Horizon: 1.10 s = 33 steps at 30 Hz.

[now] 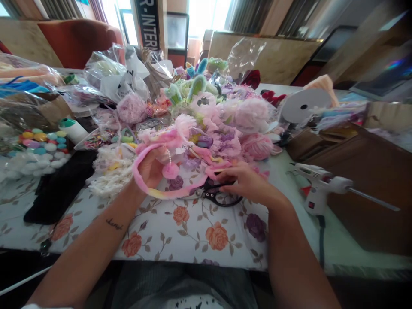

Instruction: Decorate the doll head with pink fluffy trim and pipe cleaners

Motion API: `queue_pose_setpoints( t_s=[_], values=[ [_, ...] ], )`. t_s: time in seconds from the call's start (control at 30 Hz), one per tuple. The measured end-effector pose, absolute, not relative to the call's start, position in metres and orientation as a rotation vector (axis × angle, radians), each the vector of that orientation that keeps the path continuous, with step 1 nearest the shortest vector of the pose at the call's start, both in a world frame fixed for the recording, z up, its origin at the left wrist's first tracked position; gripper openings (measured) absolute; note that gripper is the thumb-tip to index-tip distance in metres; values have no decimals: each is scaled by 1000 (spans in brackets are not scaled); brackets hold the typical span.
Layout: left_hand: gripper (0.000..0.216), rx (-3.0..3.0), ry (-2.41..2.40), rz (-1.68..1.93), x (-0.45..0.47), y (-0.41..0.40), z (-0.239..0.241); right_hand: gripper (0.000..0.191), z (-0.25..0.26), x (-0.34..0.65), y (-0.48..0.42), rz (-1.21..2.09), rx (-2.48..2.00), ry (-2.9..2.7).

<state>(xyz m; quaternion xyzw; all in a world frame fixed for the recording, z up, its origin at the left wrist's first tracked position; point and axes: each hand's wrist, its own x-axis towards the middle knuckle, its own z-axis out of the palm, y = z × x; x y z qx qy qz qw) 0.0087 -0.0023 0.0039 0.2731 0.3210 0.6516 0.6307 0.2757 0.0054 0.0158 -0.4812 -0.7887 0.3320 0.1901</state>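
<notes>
My left hand [151, 168] is closed around a fuzzy pink headband [141, 182] with a small pink pompom [170, 170] and a strand of white beads hanging from it. The band curves down over the floral tablecloth [180, 231] toward my right hand [246, 182]. That hand rests palm down on black scissors [217, 195], fingers curled at their handles and touching the other end of the band. Just behind both hands lies a heap of pink and purple fluffy trims [225, 128].
A white glue gun [317, 184] stands at the right beside a brown box [370, 171]. Coloured pompoms [41, 143], white fluff and a black cloth [61, 184] lie at the left. Plastic bags of craft supplies [112, 77] crowd the back.
</notes>
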Motion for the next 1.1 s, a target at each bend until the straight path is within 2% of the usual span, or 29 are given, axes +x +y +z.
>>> queue_pose_setpoints(
  t_s=[0.1,0.43,0.5,0.63,0.77,0.97,1.1],
  values=[
    [21,594,716,1503,6,-1,7,27,14,279,6,884,-1370,-2403],
    [34,568,734,1650,-22,9,9,14,22,283,0,648,-1334,-2537],
    [33,551,761,1635,-23,10,8,12,30,291,-2,791,-1353,-2505],
    [26,521,722,1652,-25,8,10,24,42,311,-2,1189,-1285,-2388],
    [24,459,607,1735,-40,8,16,32,40,332,1,1436,-1299,-2124],
    [30,427,552,1797,-44,11,15,33,39,358,2,1524,-1339,-1788],
    [18,448,593,1655,-17,5,10,34,32,331,3,1576,-1103,-1603]
  ],
)
